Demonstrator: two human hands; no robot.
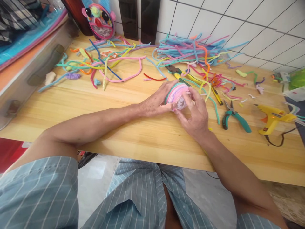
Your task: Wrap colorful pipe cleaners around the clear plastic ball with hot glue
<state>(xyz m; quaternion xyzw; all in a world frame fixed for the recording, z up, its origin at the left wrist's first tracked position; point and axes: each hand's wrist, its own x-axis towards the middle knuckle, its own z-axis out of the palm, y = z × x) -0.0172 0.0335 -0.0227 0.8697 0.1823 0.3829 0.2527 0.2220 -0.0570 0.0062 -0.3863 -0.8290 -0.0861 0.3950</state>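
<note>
In the head view, we have the round piece (181, 88) between both hands, over the middle of the surface (133, 143). Our left hand's (156, 100) fingers wrap its left side, thumb along the lower edge. Our right hand's (196, 114) fingers bend onto its right side, gripping it; whether they also pinch a strand we cannot tell. Pipe cleaners (183, 52) lie beyond, teal pliers (241, 121) and a glue gun (273, 118) to the right.
</note>
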